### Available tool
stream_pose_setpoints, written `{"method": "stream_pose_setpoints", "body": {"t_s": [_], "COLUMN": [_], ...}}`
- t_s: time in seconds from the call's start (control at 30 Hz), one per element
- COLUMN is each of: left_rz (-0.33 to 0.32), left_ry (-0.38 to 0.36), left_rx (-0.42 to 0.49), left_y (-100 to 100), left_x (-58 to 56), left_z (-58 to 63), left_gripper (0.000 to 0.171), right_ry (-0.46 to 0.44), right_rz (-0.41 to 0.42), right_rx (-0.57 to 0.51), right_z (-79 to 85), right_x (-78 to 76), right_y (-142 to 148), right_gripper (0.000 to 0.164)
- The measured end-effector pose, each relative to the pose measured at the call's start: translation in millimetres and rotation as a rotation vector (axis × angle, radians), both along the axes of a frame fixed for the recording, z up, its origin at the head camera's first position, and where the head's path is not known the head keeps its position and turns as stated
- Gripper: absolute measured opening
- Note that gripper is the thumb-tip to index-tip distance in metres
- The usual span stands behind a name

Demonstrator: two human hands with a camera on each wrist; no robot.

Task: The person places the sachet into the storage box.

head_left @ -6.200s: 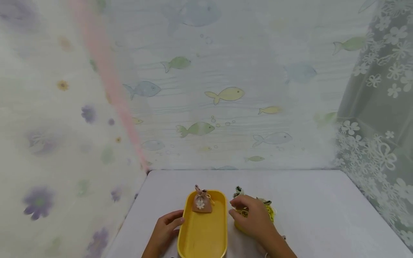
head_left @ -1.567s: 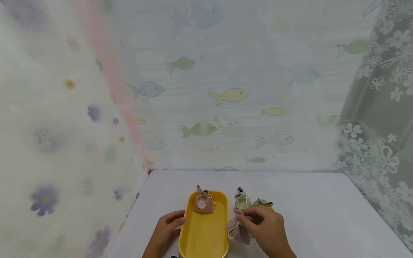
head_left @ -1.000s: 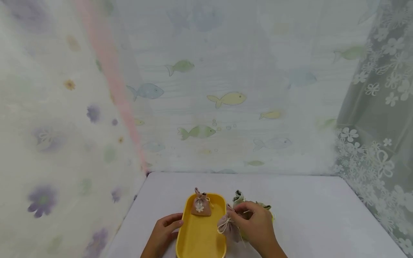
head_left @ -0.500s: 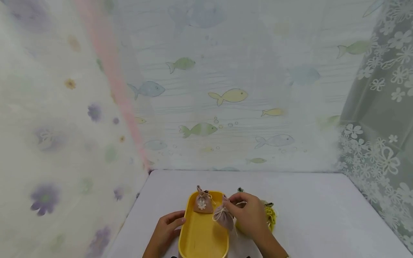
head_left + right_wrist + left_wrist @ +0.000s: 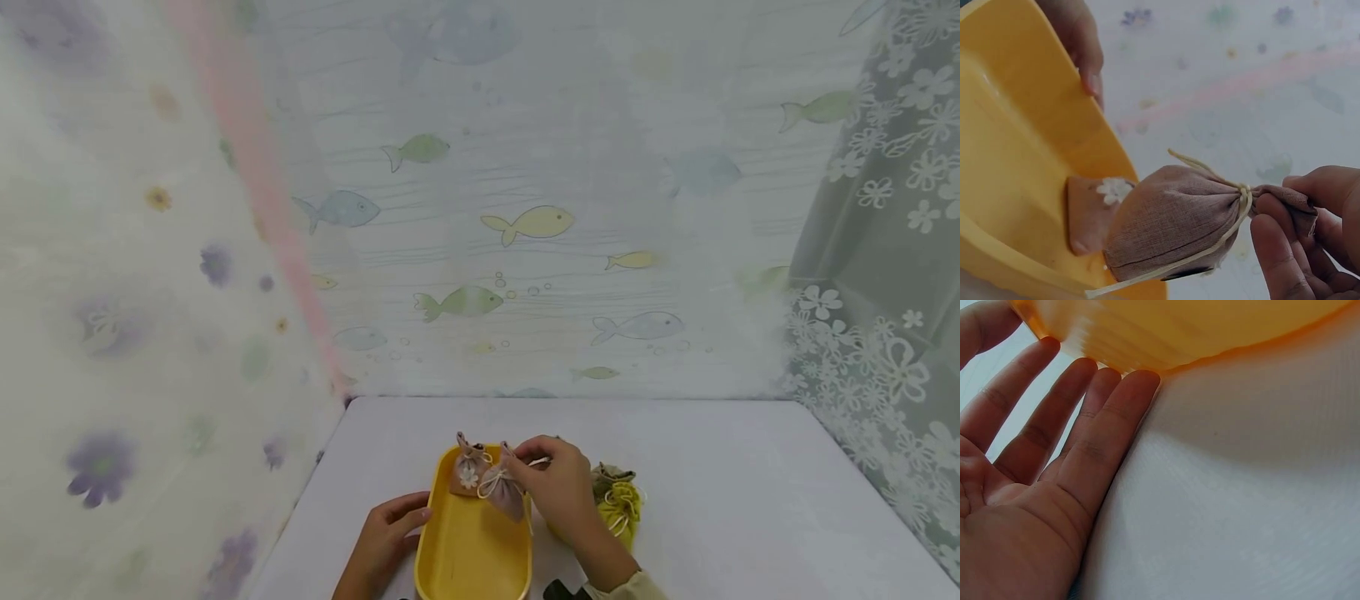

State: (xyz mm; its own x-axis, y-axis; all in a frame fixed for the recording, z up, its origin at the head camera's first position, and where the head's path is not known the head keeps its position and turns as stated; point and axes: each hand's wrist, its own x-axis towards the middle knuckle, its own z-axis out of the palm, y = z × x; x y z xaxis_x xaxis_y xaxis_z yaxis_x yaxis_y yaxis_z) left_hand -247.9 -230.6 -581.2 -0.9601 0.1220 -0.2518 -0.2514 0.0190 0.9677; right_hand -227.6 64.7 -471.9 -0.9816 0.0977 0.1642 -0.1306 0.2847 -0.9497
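In the head view a yellow tray (image 5: 480,554) stands on the table. My left hand (image 5: 390,529) rests against its left side; in the left wrist view the fingers (image 5: 1116,406) lie nearly straight, tips touching the wall. A pinkish-brown drawstring pouch (image 5: 467,479) with a white flower is at the tray's far end. Above the tray's right rim, my right hand (image 5: 558,483) pinches a mauve drawstring pouch (image 5: 504,493) by its gathered neck. The right wrist view shows that pouch (image 5: 1175,222) hanging from the fingertips, its cream cord dangling, partly hiding the flowered pouch (image 5: 1094,215).
Right of the tray, behind my right hand, are an olive pouch (image 5: 611,477) and a yellow-green pouch (image 5: 621,508). A dark object (image 5: 562,590) shows by the right sleeve at the bottom edge. Patterned curtains surround the white table (image 5: 720,483).
My right hand took hold of the mauve pouch among the pouches on the right and carried it left, up over the tray's right rim. My left hand stays at the tray.
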Motion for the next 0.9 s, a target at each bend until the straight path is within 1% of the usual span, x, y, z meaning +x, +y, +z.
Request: {"method": "stream_pose_setpoints", "body": {"t_s": [0.2,0.33,0.5,0.73,0.9], "left_rz": [-0.004,0.0,0.003,0.004,0.011], "left_ry": [0.004,0.002,0.008,0.011,0.006], "left_rx": [0.015,0.008,0.003,0.018,0.015], "left_y": [-1,-1,0,-2,-1], "left_x": [1.0,1.9,1.5,0.1,0.2], "left_z": [0.5,1.1,0.6,-1.2,-1.9], "left_gripper": [0.06,0.06,0.058,0.058,0.058], "right_ry": [0.021,0.029,0.04,0.046,0.068], "right_rz": [-0.012,-0.024,-0.021,-0.036,-0.02], "right_rx": [0.058,0.122,0.172,0.208,0.214], "right_z": [-7.0,-11.5,-14.3,-19.7,-26.6], "right_x": [-7.0,-11.3,-14.5,-19.0,-22.1], "right_y": [-4,-5,-4,-5,-7], "right_gripper": [0.011,0.011,0.013,0.012,0.011]}}
